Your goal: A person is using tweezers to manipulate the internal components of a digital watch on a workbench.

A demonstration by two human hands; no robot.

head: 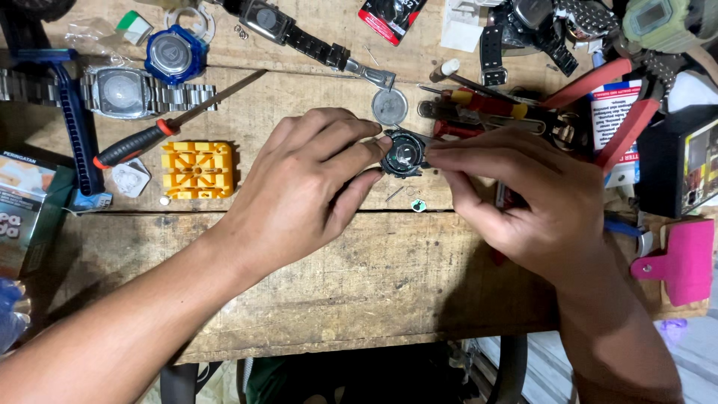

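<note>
Nearest, the wooden counter (359, 277) is bare between the forearms. Above it, the left hand (299, 187) pinches a small dark watch case (404, 155) at the picture's centre, fingers clamped on its nine o'clock edge. The right hand (523, 202) meets it from three o'clock, its fingers together on a thin tool too small to make out, tip at the case rim. A slip could scratch the open movement, judging by that tight grip. At twelve o'clock lies a round silver case back (390, 106); at nine, a yellow block (198, 169) and a red-handled screwdriver (138, 146).
</note>
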